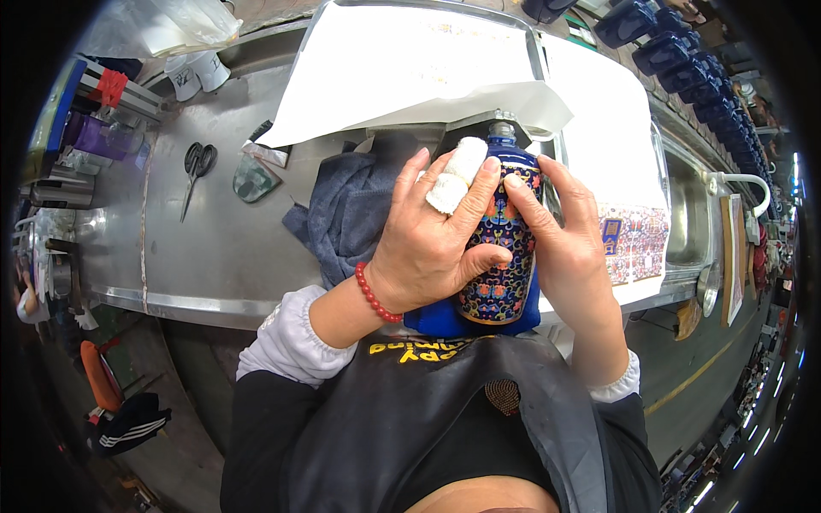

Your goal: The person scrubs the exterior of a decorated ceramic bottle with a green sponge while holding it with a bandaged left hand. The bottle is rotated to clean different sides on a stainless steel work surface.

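Note:
A dark blue glass bottle [499, 286] with a colourful floral pattern stands tilted in front of me, its clear glass neck pointing away. My left hand [428, 248] lies along its left side, with the index finger and thumb on the patterned surface. A small white terry cloth roll [460, 177] sits among the left fingers; whether it is wrapped round a finger I cannot tell. At the bottle's right shoulder my right hand [569, 239] grips with thumb and fingers. Under the bottle's base lies a bright blue cloth [432, 320]. A grey-blue towel [342, 201] is bunched left of my left hand.
Black scissors [197, 175] and a greenish flat scraper-like piece [255, 178] lie on the metal table [171, 256]. White sheets [410, 60] cover the back; a printed patterned sheet [633, 244] lies right. Beyond it are a sink [684, 205] and rows of blue bottles [676, 56].

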Available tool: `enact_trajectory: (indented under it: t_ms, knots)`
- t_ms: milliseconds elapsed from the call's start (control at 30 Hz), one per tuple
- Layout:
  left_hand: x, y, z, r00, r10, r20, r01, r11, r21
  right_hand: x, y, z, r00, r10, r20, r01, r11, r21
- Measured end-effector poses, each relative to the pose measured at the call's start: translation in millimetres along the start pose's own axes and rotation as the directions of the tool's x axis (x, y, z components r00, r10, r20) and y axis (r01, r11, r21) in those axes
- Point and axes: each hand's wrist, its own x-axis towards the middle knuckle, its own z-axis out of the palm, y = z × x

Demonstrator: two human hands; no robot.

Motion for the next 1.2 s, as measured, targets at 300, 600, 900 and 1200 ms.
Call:
enact_trajectory:
  t_ms: [300, 600, 900, 1200]
  knots:
    - [-1, -4, 3, 0.998, 0.005, -0.067, -0.012, 0.995, -0.103, 4, 0, -6, 0.999, -0.013, 0.033, 0.013, 1.0, -0.018]
    - [-3, -5, 6, 0.993, -0.042, -0.107, 0.017, 0.975, -0.222, 9, 4, -8, 1.0, -0.016, 0.012, 0.016, 0.999, -0.033]
    - [-3, -7, 6, 0.997, 0.001, -0.071, -0.011, 0.991, -0.134, 13, -1, -8, 0.999, -0.03, 0.038, 0.033, 0.995, -0.097]
    - [-2, -8, 6, 0.997, -0.002, -0.081, -0.01, 0.99, -0.138, 13, -5, -9, 0.999, -0.001, 0.053, 0.006, 0.996, -0.088]
